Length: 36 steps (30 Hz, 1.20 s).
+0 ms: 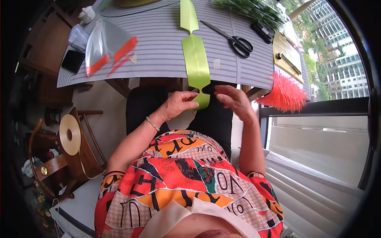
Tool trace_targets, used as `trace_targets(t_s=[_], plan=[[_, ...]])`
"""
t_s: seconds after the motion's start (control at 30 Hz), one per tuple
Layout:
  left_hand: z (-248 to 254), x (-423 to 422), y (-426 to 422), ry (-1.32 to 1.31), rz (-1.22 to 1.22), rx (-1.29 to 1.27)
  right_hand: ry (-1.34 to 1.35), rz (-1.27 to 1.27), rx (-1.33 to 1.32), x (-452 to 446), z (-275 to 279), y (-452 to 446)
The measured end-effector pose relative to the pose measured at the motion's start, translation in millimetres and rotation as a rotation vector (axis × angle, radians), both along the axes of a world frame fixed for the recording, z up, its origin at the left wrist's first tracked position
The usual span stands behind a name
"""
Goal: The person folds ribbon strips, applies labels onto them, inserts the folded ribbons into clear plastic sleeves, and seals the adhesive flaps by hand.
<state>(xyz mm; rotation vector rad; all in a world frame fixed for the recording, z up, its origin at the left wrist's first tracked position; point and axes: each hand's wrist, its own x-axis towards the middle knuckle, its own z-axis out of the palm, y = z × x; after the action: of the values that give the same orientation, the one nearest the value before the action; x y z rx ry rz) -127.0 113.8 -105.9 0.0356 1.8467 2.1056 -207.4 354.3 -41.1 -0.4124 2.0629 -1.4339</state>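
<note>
Over the tabletop's (154,59) near edge: green ribbon (196,59), likely light, pliable, best edge-held; left hand (176,105), pinch unclear; right hand (237,102), fingers loosely spread.

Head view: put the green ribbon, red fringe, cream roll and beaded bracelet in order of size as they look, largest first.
1. Green ribbon, even with its top end cut off by the picture edge
2. Red fringe
3. Cream roll
4. Beaded bracelet

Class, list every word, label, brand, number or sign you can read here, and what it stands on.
"O", a large printed letter on the shirt.
The shirt's other letters are partly folded or cut off, so I give no words.
Any marks on the pen or gold disc are too small to read.
</note>
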Motion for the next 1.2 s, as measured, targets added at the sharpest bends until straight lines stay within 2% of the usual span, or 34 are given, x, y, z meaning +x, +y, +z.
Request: trace_targets(t_s=[0.07, 0.13, 0.17, 0.3, 0.4, 0.57, 0.67, 0.87, 0.9, 0.93, 1.1, 1.2], plan=[[0.4, 3.9, 2.1, 0.001, -0.023, -0.02, 0.076, -0.004, -0.052, 8.4, -4.2, -19.6], [7.9, 10.8, 1.4, 0.015, -0.022, -0.112, -0.111, -0.07, -0.126, 8.4, -11.5, -34.6], [13.0, 14.2, 0.9, 0.026, -0.021, -0.16, -0.154, -0.13, -0.285, 12.3, -11.8, -43.2], [44.9, 35.7, -10.3, 0.042, 0.006, 0.24, -0.297, -0.1, -0.435, 15.8, -0.8, -70.6], [64.7, 51.1, -18.7, -0.052, 0.016, 0.646, -0.409, -0.086, -0.564, 20.9, 25.6, -93.5], [81.0, 58.4, -21.4, 0.116, -0.065, 0.809, -0.519, 0.1, -0.71, 24.2, 45.8, -113.8], [83.1, 62.0, -19.6, 0.087, -0.016, 0.984, -0.441, 0.065, -0.683, 35.1, 55.9, -126.9], [126.1, 85.5, -62.0, 0.014, -0.043, 0.722, -0.456, 0.168, -0.553, 30.2, 26.3, -136.0], [141.5, 95.0, -63.3, 0.016, 0.053, 0.69, -0.47, 0.195, -0.579, 29.6, 17.7, -136.6], [150.5, 99.5, -72.3, -0.021, 0.029, 0.64, -0.516, 0.215, -0.563, 28.5, 17.1, -138.3], [171.9, 124.5, -111.2, -0.201, -0.02, 0.457, -0.577, 0.163, -0.698, 10.3, 30.8, -173.5], [182.2, 137.8, -120.6, -0.289, -0.066, 0.375, -0.607, 0.153, -0.862, -30.9, 18.1, -215.7]])
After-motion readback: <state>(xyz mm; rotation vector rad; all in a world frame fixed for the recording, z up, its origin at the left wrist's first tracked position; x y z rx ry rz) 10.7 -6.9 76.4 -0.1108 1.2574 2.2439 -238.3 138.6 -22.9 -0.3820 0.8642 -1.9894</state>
